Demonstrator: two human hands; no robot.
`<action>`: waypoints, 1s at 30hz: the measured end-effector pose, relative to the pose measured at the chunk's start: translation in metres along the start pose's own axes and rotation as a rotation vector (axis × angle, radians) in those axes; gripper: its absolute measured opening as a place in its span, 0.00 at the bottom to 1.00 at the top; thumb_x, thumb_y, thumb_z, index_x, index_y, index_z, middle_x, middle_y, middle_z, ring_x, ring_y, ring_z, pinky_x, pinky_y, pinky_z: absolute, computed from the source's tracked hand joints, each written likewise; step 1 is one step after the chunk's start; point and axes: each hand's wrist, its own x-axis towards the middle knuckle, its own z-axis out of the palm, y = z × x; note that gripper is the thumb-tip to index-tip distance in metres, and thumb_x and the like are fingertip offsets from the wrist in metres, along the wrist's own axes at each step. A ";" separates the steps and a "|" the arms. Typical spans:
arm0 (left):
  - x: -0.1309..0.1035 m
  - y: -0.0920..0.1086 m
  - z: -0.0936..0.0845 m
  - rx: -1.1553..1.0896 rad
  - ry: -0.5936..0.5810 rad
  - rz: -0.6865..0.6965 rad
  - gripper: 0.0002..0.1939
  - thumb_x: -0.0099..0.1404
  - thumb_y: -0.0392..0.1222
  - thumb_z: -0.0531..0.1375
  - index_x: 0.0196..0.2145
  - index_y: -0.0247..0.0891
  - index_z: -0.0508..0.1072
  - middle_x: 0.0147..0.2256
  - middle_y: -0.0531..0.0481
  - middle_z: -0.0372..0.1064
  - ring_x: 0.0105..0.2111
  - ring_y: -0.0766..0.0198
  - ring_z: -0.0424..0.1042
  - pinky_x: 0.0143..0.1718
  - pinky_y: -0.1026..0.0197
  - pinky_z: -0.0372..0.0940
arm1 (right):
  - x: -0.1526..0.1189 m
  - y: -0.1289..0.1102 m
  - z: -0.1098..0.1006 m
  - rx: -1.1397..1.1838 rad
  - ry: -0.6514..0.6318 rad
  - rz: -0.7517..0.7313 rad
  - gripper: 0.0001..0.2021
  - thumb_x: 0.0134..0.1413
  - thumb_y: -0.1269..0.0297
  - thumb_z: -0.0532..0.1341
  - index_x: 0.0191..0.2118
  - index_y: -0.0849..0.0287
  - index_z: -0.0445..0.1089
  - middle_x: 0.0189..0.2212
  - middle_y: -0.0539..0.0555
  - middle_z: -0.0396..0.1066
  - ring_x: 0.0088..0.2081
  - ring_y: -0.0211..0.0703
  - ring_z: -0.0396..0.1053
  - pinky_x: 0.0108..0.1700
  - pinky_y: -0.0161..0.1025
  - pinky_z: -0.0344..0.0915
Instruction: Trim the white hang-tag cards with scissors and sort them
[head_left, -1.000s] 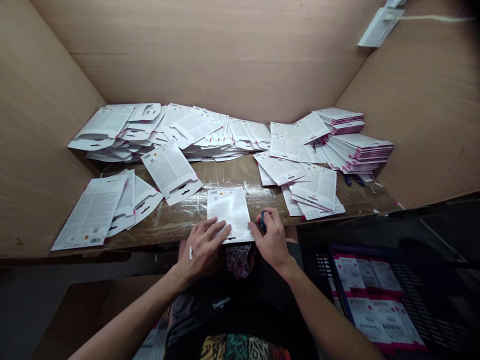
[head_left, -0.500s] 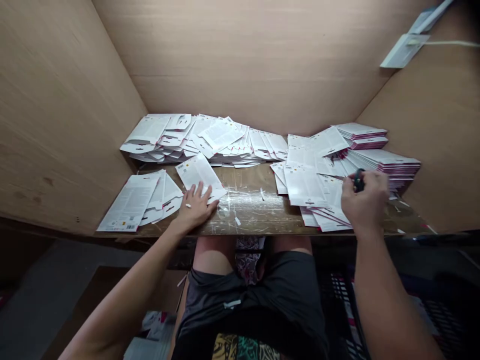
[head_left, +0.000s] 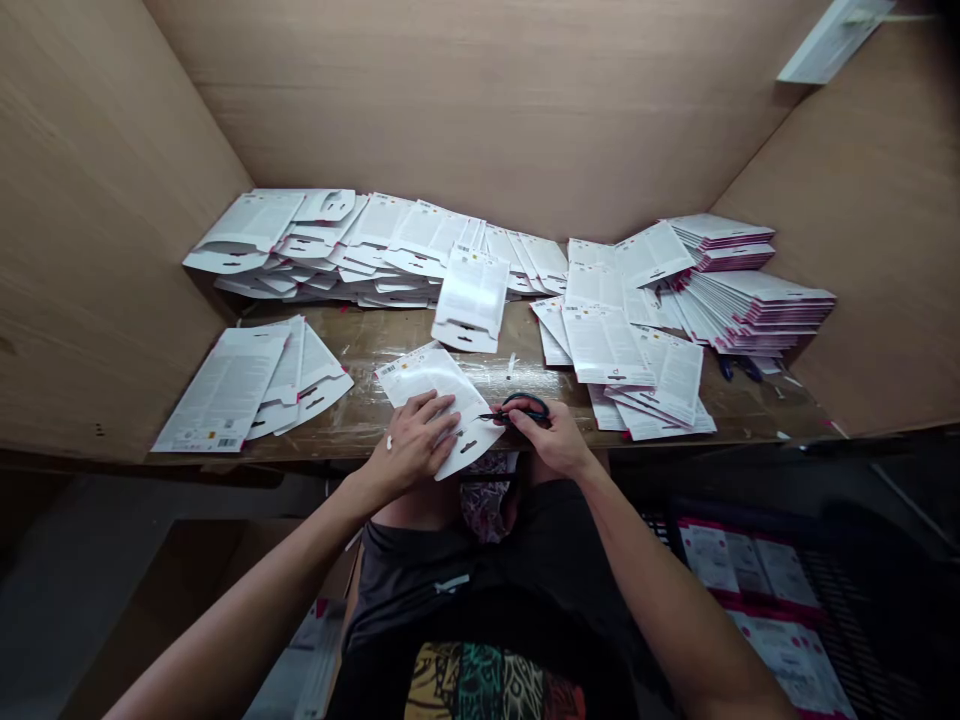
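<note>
A white cardboard packet (head_left: 427, 372) lies slanted at the desk's front edge, its flap with the hang hole jutting past the edge. On top of it my left hand (head_left: 416, 438) rests with fingers apart, pressing it down. My right hand (head_left: 551, 435) is closed around small dark-handled scissors (head_left: 527, 402). Their tips touch or hover over the packet's right edge; which one, I cannot tell. Behind, another white packet (head_left: 472, 292) leans against the long row of packets (head_left: 352, 235). A white scrap sticks to the back of my left hand.
Loose packets (head_left: 225, 385) lie at the left, and more overlapping packets (head_left: 611, 345) at the right. Neat stacks (head_left: 780, 290) fill the right corner, with a dark blue-handled tool (head_left: 742, 368) beside them. Wooden walls (head_left: 487, 110) enclose the desk. A crate (head_left: 757, 570) of packets stands below right.
My right hand has come left with the scissors to the packet. The left hand has shifted the packet right and toward me. Another packet now leans on the row behind.
</note>
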 end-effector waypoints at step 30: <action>0.031 0.012 -0.013 0.029 -0.102 -0.101 0.10 0.74 0.47 0.62 0.48 0.47 0.81 0.55 0.43 0.75 0.55 0.43 0.67 0.52 0.40 0.68 | 0.020 0.001 0.019 0.345 0.043 0.112 0.21 0.60 0.40 0.72 0.45 0.53 0.77 0.58 0.56 0.74 0.58 0.51 0.77 0.53 0.49 0.83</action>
